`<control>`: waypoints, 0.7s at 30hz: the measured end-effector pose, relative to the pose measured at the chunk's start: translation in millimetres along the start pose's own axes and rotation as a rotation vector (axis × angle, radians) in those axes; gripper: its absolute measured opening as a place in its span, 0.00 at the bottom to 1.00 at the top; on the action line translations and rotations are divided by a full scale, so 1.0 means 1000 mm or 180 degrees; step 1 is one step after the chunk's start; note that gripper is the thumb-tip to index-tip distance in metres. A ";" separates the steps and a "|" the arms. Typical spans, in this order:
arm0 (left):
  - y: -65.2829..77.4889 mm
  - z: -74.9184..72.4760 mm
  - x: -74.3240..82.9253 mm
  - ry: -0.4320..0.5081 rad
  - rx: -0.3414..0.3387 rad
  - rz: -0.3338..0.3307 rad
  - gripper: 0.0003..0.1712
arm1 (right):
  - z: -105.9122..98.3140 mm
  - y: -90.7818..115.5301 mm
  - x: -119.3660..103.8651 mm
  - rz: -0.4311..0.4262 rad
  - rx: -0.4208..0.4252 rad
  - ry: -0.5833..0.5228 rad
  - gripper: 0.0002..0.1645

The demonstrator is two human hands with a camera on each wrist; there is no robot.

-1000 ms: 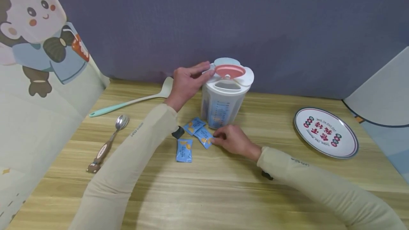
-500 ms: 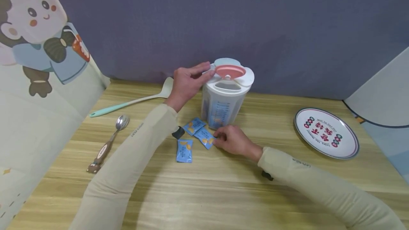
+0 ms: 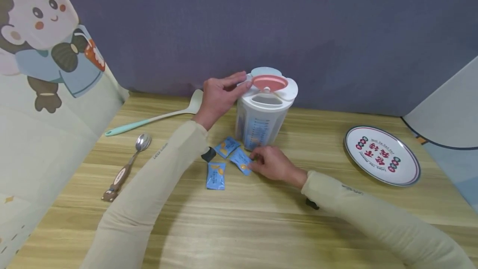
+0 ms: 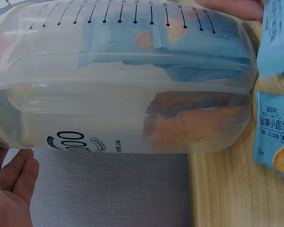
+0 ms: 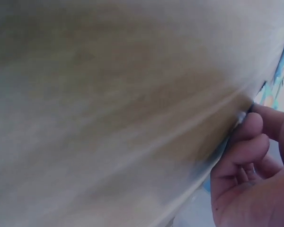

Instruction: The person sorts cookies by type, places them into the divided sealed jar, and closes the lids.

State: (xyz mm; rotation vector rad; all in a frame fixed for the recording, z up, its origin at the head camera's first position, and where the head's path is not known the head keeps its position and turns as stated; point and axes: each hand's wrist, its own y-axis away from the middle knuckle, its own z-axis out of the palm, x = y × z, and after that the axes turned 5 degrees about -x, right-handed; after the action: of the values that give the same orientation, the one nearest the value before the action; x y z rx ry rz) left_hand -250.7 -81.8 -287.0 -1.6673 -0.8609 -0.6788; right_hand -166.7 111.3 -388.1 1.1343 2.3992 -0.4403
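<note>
A clear storage canister point(image 3: 257, 125) with a white lid and a pink flap stands upright; an opening shows in the lid's front. My left hand point(image 3: 218, 99) rests on the lid's left edge, fingers fairly straight. In the left wrist view, blue packets and an orange-brown one point(image 4: 194, 125) lie inside the canister. By its base, my right hand point(image 3: 274, 164) pinches the right edge of a blue biscuit packet point(image 3: 240, 161) on the table. A second packet point(image 3: 226, 147) lies beside it and a third point(image 3: 215, 176) lower left. The right wrist view is blurred.
A spatula with a mint handle point(image 3: 138, 125) lies at the back left. In front of it is a spoon with a brown bear handle point(image 3: 122, 175). A white printed plate point(image 3: 405, 165) sits on the right. A grey-blue panel point(image 3: 317, 40) closes off the back.
The packet at my right fingertips has shifted slightly right and turned, sliding clear of the packet beside it. My left hand and the canister have stayed in place.
</note>
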 end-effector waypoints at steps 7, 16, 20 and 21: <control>0.000 -0.002 -0.002 -0.0038 -0.0012 0.0035 0.20 | -0.005 0.004 0.004 -0.0070 -0.0187 -0.0214 0.07; 0.001 -0.001 -0.002 -0.0050 -0.0021 0.0006 0.21 | -0.007 0.013 0.009 -0.0213 -0.0156 -0.0358 0.09; 0.000 0.000 -0.002 0.0004 -0.0014 -0.0022 0.20 | -0.010 0.021 0.010 -0.0228 -0.0132 -0.0536 0.08; 0.000 0.000 -0.002 0.0015 -0.0013 -0.0026 0.20 | -0.011 0.023 0.009 -0.0226 -0.0124 -0.0572 0.08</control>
State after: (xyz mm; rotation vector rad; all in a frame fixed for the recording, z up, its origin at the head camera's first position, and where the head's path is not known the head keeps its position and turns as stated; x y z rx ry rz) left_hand -252.0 -81.9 -288.4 -1.6661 -0.8638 -0.6904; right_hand -156.4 136.6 -386.0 0.9529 2.2864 -0.4948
